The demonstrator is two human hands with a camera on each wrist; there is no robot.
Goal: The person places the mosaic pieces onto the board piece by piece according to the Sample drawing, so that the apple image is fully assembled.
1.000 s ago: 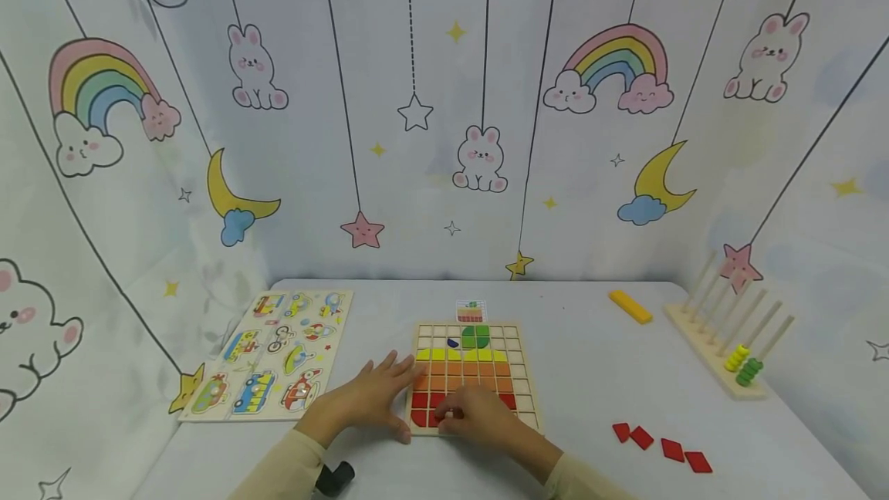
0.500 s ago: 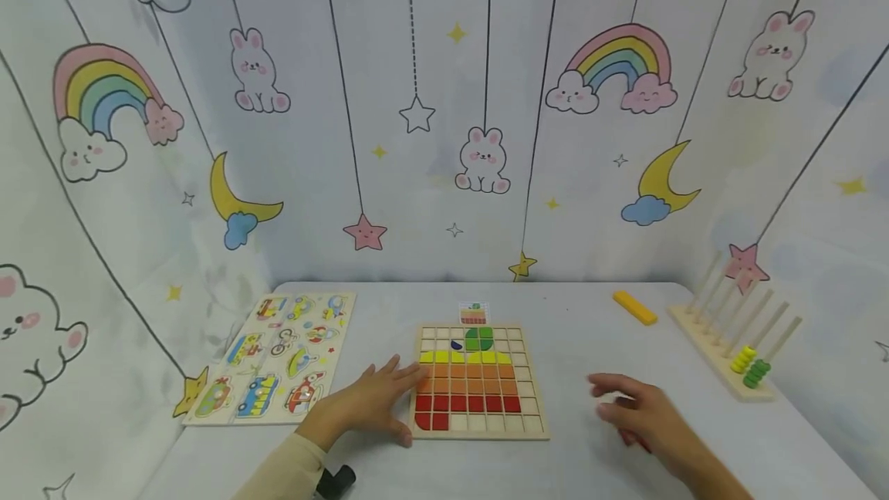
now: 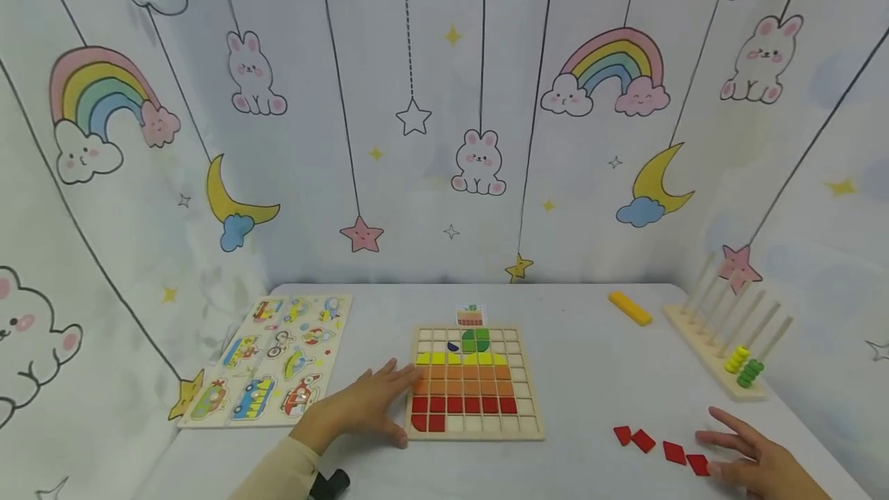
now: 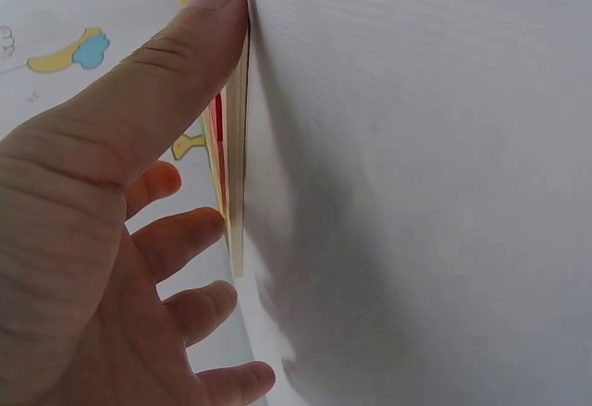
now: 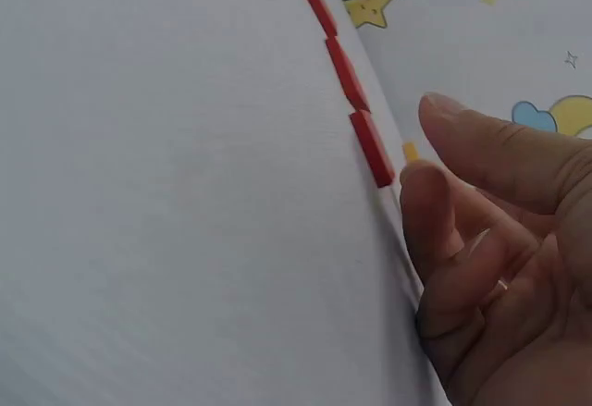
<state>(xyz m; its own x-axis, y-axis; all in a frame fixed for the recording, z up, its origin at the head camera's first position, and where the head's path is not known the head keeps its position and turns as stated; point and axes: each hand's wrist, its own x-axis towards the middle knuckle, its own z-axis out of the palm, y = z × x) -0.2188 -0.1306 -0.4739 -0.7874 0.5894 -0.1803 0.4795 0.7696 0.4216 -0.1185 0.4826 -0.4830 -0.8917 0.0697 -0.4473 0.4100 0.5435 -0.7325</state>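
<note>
A wooden grid board lies on the table, with coloured tiles forming a cake picture. Its bottom row holds two red tiles at the left end; above run a red row, orange rows and a wavy yellow row. My left hand rests at the board's left edge, fingers spread, thumb near the lower left corner. To the right, several loose red tiles lie in a slanting line. Beside the rightmost red tile is my right hand, thumb and fingers apart, nothing between them.
A small picture card lies behind the board. To the left is a vehicle puzzle board. A yellow bar and a peg rack with yellow and green beads stand at the right. A black object lies near my left forearm.
My right hand has left the board's bottom row and swung right to the loose red tiles. A second red tile shows uncovered in that row. My left hand has stayed at the board.
</note>
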